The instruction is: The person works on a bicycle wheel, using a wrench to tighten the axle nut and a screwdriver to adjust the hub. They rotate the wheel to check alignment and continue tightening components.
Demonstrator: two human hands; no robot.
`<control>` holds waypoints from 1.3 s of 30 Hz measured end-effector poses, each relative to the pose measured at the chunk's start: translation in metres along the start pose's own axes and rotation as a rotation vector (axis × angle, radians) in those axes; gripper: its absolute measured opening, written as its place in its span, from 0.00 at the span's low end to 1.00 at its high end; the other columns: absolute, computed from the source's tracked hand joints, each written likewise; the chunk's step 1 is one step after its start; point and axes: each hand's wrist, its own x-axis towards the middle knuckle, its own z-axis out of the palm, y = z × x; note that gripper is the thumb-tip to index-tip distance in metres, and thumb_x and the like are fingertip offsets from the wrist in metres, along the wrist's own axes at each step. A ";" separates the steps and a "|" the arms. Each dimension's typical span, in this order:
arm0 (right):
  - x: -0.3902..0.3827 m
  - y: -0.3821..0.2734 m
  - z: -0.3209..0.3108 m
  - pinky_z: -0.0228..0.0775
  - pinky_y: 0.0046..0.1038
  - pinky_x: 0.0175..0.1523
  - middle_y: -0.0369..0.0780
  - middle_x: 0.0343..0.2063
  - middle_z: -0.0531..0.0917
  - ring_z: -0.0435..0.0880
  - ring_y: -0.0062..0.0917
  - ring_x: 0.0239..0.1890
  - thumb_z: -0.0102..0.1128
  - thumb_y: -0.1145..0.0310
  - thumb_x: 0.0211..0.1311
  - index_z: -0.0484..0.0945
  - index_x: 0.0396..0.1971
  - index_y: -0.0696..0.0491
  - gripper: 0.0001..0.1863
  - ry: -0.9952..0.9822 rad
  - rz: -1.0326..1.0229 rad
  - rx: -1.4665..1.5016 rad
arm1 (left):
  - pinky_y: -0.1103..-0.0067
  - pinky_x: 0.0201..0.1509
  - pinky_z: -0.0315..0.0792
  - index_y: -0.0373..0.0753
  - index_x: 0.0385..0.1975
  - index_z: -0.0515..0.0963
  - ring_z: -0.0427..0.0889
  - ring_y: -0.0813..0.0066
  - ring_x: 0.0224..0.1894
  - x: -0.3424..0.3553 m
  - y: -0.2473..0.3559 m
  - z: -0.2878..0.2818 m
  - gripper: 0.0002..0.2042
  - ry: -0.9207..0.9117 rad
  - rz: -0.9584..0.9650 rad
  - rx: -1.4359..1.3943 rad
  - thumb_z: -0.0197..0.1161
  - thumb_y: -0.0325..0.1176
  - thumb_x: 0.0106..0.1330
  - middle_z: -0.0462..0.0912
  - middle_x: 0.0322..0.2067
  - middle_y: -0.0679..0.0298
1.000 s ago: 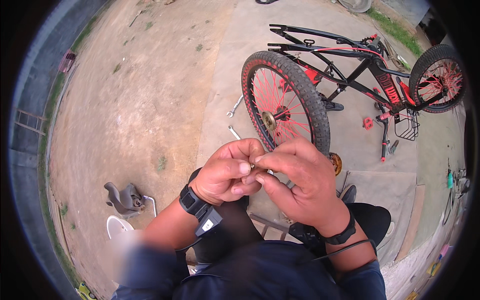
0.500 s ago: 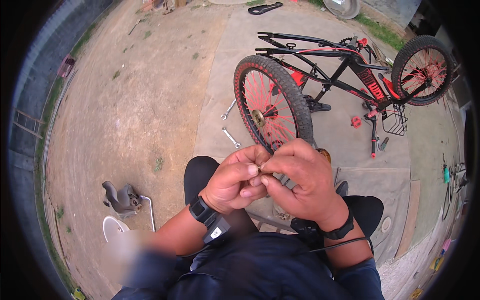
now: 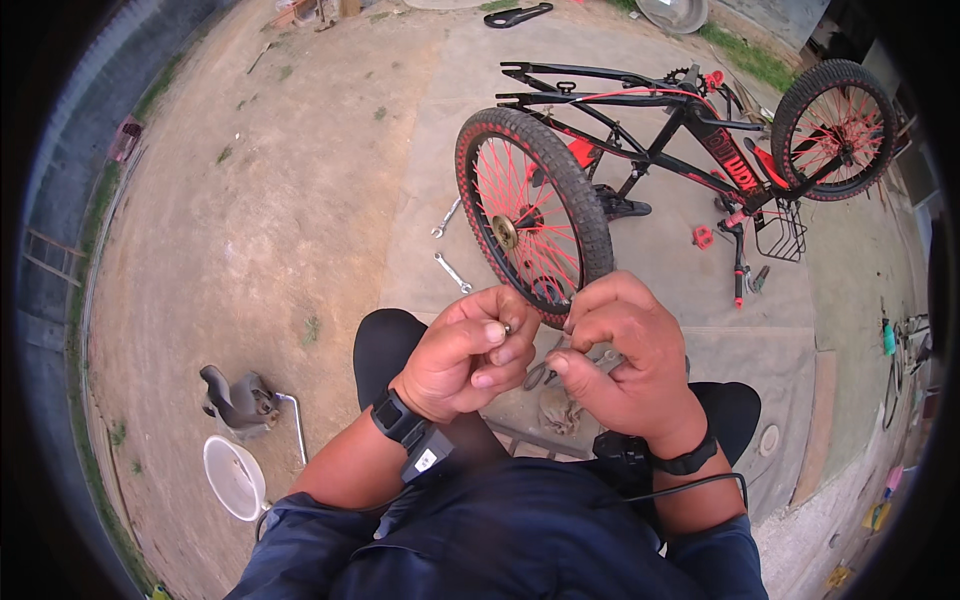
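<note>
Over my lap, my left hand (image 3: 465, 355) pinches a small dark metal part (image 3: 507, 329) between thumb and fingers; it is too small to tell its exact kind. Just to the right, my right hand (image 3: 632, 360) has curled fingers with a gap between thumb and forefinger, and I see nothing held there. Beyond both hands a loose bicycle wheel (image 3: 592, 205) with red spokes and a brass-coloured sprocket (image 3: 505, 232) leans by the black bicycle frame (image 3: 655, 155). The hands hide the wheel's near edge.
Two wrenches (image 3: 453, 273) lie left of the wheel. Handlebar (image 3: 739, 272), wire basket (image 3: 783, 235) and a red part (image 3: 703, 236) are at the right. A white basin (image 3: 235, 478) and L-shaped metal bar (image 3: 294, 420) lie at lower left; a black chain guard (image 3: 518, 17) lies far off.
My right hand has drawn away to the right from the left hand, and its fingers have parted. The small metal part stays in my left fingers. The view has shifted slightly.
</note>
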 end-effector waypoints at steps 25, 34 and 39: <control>-0.026 0.182 -0.003 0.72 0.30 0.55 0.45 0.60 0.73 0.77 0.31 0.58 0.68 0.63 0.63 0.66 0.65 0.60 0.34 0.132 0.643 -0.111 | 0.84 0.20 0.58 0.42 0.32 0.72 0.67 0.82 0.22 0.106 -0.027 -0.288 0.03 0.917 0.153 0.075 0.57 0.30 0.69 0.73 0.27 0.68; -0.027 0.210 0.013 0.68 0.30 0.60 0.43 0.57 0.75 0.76 0.28 0.58 0.63 0.67 0.68 0.64 0.66 0.59 0.30 0.146 0.733 -0.009 | 0.84 0.19 0.58 0.41 0.33 0.71 0.68 0.83 0.20 0.133 -0.027 -0.329 0.04 0.919 0.149 0.050 0.59 0.29 0.69 0.73 0.27 0.68; -0.027 0.210 0.015 0.65 0.30 0.63 0.43 0.57 0.74 0.75 0.27 0.58 0.62 0.68 0.69 0.62 0.65 0.59 0.29 0.143 0.744 0.027 | 0.84 0.19 0.58 0.41 0.34 0.71 0.69 0.84 0.20 0.135 -0.028 -0.337 0.04 0.882 0.134 0.063 0.59 0.29 0.69 0.73 0.27 0.68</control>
